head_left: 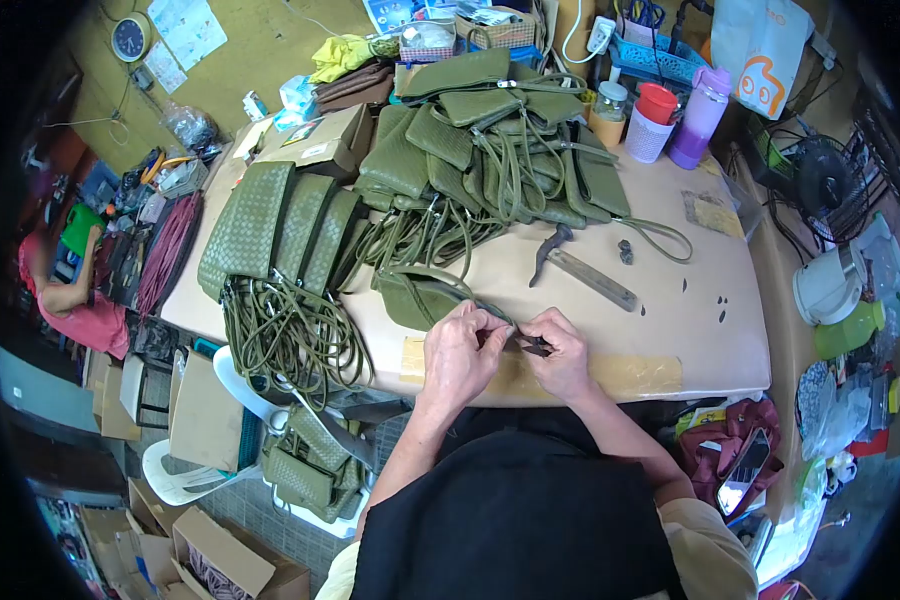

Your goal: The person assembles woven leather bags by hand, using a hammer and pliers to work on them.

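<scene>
Hands at table's (pixel 670 375) near edge, lower centre: left hand (pixel 457 352) and right hand (pixel 560 352) both pinching olive strap (pixel 500 318) of pouch (pixel 415 295). Bare tabletop right of centre; bag pile (pixel 490 140) crowding upper centre.

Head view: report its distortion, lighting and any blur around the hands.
Head view: strong fisheye bending, with the table edges curved and black corners all round; even, soft light with only faint shadows under the hammer; the centre is fairly sharp, so the left hand and right hand on the green strap read clearly; detail softens towards the rim.
</scene>
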Demonstrator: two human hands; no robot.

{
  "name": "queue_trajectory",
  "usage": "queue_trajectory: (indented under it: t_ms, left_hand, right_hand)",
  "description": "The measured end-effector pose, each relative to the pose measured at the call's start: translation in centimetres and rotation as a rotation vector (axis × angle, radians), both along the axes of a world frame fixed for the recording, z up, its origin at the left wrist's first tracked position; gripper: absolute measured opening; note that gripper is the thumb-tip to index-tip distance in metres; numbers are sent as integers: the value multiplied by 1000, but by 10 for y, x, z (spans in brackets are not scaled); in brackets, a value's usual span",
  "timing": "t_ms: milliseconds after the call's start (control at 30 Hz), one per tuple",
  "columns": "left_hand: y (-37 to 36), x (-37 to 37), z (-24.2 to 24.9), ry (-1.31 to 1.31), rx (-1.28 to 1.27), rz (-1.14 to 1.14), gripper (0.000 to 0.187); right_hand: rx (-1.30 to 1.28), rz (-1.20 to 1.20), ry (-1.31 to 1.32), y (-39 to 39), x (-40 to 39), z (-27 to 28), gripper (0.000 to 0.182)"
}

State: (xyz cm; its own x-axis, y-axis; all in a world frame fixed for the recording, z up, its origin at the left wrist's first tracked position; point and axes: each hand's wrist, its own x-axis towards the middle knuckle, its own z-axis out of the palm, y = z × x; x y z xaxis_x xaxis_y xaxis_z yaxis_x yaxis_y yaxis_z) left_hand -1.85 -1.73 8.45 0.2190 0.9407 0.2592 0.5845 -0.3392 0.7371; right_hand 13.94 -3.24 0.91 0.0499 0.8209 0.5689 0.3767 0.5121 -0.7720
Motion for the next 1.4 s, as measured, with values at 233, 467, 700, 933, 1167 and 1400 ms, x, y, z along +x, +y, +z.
queue_trajectory:
  t_ms: [233, 467, 700, 933, 1167, 1400]
  left_hand:
    - [14, 5, -31, -91, 22, 43, 8]
    - [13, 3, -31, -172, -90, 65, 10]
    - [12, 4, -31, -94, 10, 33, 7]
    - [10, 9, -34, -77, 138, 61, 9]
    - [7, 13, -35, -60, 224, 71, 10]
    - [5, 15, -36, -22, 257, 75, 9]
  right_hand:
    - [-218, -53, 125, 2, 1, -6, 10]
    - [-215, -46, -23, 0, 8, 31, 26]
    - [-111, -43, -609, -1, 18, 74, 29]
    - [-107, 1, -745, 9, 18, 80, 24]
    - [12, 13, -995, 15, 8, 91, 12]
    - [96, 21, -1065, 13, 4, 82, 12]
